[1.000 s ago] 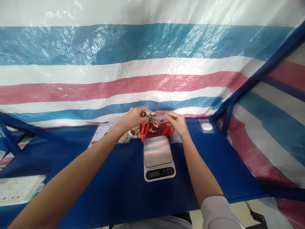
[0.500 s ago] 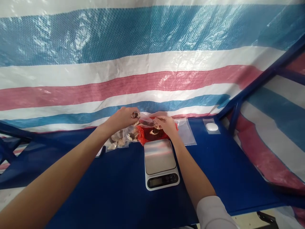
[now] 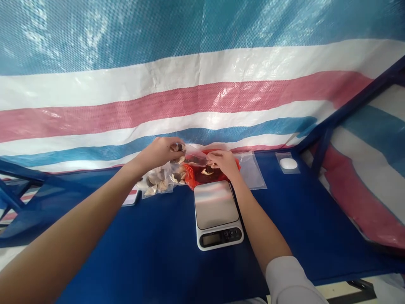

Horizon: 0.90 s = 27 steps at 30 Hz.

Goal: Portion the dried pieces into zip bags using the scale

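Note:
A clear plastic bag stretches between my hands, with dark and cream dried pieces, like dried mushroom, at its left end. My left hand is closed on that end, next to the pieces. The fingers of my right hand pinch the bag's other side; whether they also hold a piece I cannot tell. Below them lies an open red plastic bag, with a cream and dark piece showing at it. Just in front stands a white kitchen scale with a bare metal plate.
Several filled clear bags lie left of the red bag, beside a phone-like flat object. To the right are a flat clear bag and a white oval object on a small bag. Striped sheeting rises behind the blue surface.
The camera view has shifted slightly. Both hands keep their hold on the clear bag, and more of the dried pieces show beside my left fingers.

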{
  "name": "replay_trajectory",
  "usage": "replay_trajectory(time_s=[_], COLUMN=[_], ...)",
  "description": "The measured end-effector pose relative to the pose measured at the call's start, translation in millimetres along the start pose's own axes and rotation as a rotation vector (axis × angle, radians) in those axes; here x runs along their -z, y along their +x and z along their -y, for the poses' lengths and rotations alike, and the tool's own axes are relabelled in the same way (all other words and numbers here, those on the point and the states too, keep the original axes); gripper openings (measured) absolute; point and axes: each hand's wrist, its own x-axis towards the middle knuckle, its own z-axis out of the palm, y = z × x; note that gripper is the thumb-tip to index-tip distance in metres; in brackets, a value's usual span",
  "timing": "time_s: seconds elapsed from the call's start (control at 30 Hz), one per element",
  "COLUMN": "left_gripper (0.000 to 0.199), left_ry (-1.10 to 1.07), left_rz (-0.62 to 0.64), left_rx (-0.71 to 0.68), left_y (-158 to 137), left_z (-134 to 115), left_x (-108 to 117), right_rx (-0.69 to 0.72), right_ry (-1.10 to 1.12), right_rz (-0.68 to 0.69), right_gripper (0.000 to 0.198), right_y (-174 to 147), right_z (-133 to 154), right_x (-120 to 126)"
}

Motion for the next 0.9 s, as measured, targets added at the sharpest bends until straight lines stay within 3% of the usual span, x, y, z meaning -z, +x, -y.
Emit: replay_trajectory(time_s=[0.23,0.4,0.53,0.9], left_gripper=[0.023,0.020,0.025,0.030], left_ry=[-0.049,-0.019,-0.021,-0.062], left_rz=[-0.117,-0.175,-0.179,-0.182], left_rx=[0.008,-0.045,-0.081,-0.068], left_y=[-4,-3,-1,-5], left_z=[5,9,8,9], left_x=[-5,-7,-8,-14], right_rx=[0.042,-0.030,-0.053,0.068], right_ry=[-0.013,-0.001,0.012,-0.100], right_rz=[0.010,0.025,0.050,0.016], right_gripper=[0.016,0.014,0.012,0.014], right_y=[1,-3,-5,0], right_z=[-6,0,1,-10], right_x=[-3,-5,-5,-1])
